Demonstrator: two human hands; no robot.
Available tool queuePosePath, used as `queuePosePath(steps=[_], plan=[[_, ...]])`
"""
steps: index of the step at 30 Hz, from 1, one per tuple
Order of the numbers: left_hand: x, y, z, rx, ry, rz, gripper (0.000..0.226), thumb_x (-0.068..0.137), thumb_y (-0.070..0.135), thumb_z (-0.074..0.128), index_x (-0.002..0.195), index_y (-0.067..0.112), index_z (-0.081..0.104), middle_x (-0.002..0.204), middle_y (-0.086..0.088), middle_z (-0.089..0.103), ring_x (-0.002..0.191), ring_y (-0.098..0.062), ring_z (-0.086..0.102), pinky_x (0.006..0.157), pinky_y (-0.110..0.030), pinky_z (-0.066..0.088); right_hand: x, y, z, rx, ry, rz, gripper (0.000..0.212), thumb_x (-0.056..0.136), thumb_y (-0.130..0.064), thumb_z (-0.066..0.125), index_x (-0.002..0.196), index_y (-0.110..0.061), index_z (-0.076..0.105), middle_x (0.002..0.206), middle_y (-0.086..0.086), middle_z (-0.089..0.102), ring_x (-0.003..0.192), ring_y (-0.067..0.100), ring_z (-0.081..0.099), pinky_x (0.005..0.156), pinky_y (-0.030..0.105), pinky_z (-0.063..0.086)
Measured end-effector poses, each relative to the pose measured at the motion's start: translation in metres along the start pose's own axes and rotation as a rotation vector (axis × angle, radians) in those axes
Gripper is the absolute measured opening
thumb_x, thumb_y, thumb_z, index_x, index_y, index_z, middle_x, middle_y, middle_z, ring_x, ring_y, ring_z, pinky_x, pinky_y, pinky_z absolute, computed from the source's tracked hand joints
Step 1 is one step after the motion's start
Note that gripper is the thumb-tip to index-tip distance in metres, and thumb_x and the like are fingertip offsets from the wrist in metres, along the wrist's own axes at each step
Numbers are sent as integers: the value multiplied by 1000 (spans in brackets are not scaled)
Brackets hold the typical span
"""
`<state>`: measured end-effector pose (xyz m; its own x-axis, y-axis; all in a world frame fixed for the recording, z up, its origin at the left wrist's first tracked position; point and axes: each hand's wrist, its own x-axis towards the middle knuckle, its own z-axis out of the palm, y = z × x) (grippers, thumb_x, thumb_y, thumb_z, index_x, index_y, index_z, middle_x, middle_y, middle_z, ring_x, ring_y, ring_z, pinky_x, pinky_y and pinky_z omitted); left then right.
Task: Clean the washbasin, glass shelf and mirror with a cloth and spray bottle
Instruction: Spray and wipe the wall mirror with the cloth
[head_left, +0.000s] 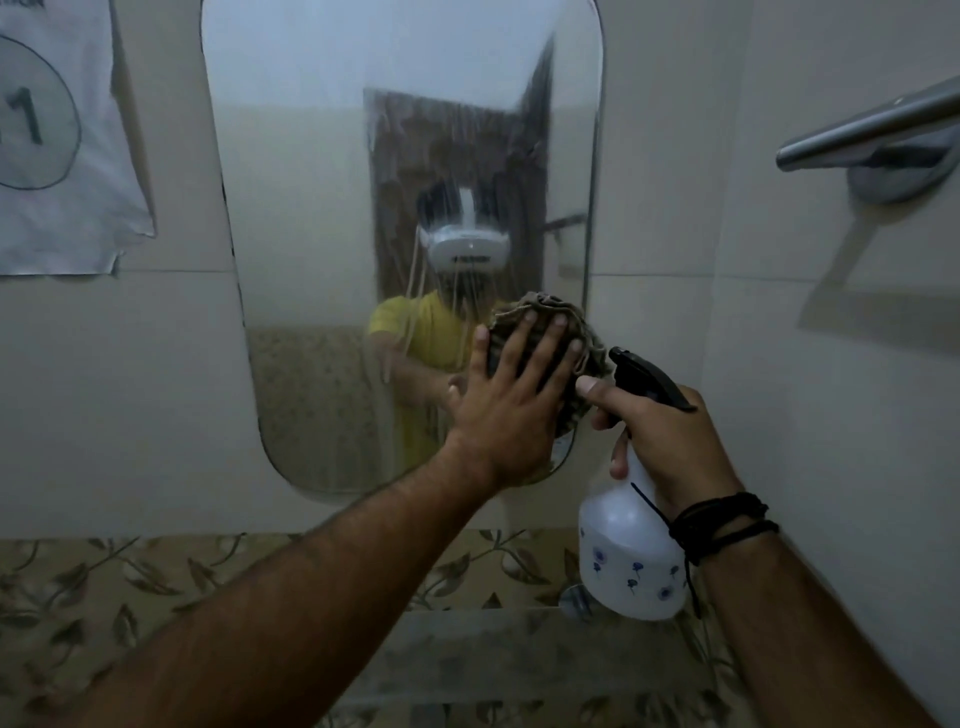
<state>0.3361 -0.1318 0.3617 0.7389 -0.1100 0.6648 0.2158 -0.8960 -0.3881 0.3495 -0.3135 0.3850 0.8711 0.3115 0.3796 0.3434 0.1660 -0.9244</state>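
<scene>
Left hand (511, 395): lying flat with fingers spread, pressing a crumpled brown cloth (558, 332) against the lower right part of the mirror (322, 208); not clenched, palm holding the cloth to the glass. Forearm reaching up from lower left.

Right hand (670, 441): wrapping around the neck of a white spray bottle (631, 545), index finger lying by the black trigger head (647, 376), nozzle pointing toward the cloth and just beside it. Black cord bracelets (719, 522) circling the wrist.

Mirror: tall, rounded corners, fixed to a pale tiled wall (130, 389); streaks of liquid running down its middle. The cloth is sitting close to the right edge and near the bottom curve; wide open glass is lying above and to the left.

Surroundings: paper sheet (57, 135) with a circled number hanging left of the mirror; metal towel bar (872, 130) projecting from the right wall, well above the bottle; leaf-patterned tile band (104, 577) running below; glass shelf (498, 649) showing faintly beneath the arms.
</scene>
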Motion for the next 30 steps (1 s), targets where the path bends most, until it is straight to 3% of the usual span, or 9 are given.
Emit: queuePosePath(steps=[7, 10, 13, 19, 22, 25, 30], plan=[[36, -16, -32, -7, 38, -40, 82, 98, 50, 40, 162, 22, -3, 169, -6, -14, 154, -33, -17, 118, -69, 0, -2, -6, 0, 8, 6, -16, 17, 87, -31, 82, 88, -16, 74, 77, 10, 70, 38, 24, 46, 45, 27, 43], [10, -2, -10, -50, 55, -55, 82, 98, 51, 41, 162, 21, -1, 170, -7, -13, 154, -34, -16, 118, -69, 0, -5, -4, 1, -6, -1, -16, 25, 87, -31, 82, 91, -7, 75, 77, 11, 71, 39, 24, 48, 46, 29, 45], [-33, 15, 23, -72, -26, -34, 89, 94, 49, 50, 162, 24, 1, 170, -5, -11, 155, -34, -11, 117, -71, 0, -11, -1, 3, 2, -11, -11, 13, 87, -31, 82, 83, -21, 74, 76, 10, 71, 38, 23, 48, 47, 29, 45], [-53, 12, 32, -73, -79, 14, 92, 89, 45, 54, 162, 23, 2, 170, -4, -9, 156, -31, -8, 118, -69, 3, -20, 4, 6, -6, -23, -12, 14, 88, -29, 82, 80, -25, 71, 76, 12, 70, 38, 24, 47, 47, 29, 43], [-30, 7, 13, -143, 17, -120, 83, 96, 49, 43, 162, 21, 2, 170, -5, -12, 155, -31, -16, 118, -68, 1, -24, 5, 11, -34, -45, -3, 17, 88, -30, 82, 81, -16, 74, 75, 9, 71, 38, 24, 48, 45, 28, 44], [-19, 12, 10, -166, 39, -188, 89, 95, 55, 43, 162, 18, -1, 168, -8, -20, 153, -33, -23, 119, -67, -8, -25, 9, 16, -49, -50, 6, 20, 88, -29, 81, 81, -11, 76, 71, 7, 70, 38, 24, 48, 43, 27, 44], [-60, 29, 44, -168, 6, -108, 87, 91, 44, 58, 162, 20, 13, 171, -5, -1, 156, -31, -9, 118, -69, 6, -31, 13, 21, -36, -47, 8, 16, 88, -28, 82, 87, -12, 78, 67, 6, 70, 40, 26, 48, 45, 30, 44]])
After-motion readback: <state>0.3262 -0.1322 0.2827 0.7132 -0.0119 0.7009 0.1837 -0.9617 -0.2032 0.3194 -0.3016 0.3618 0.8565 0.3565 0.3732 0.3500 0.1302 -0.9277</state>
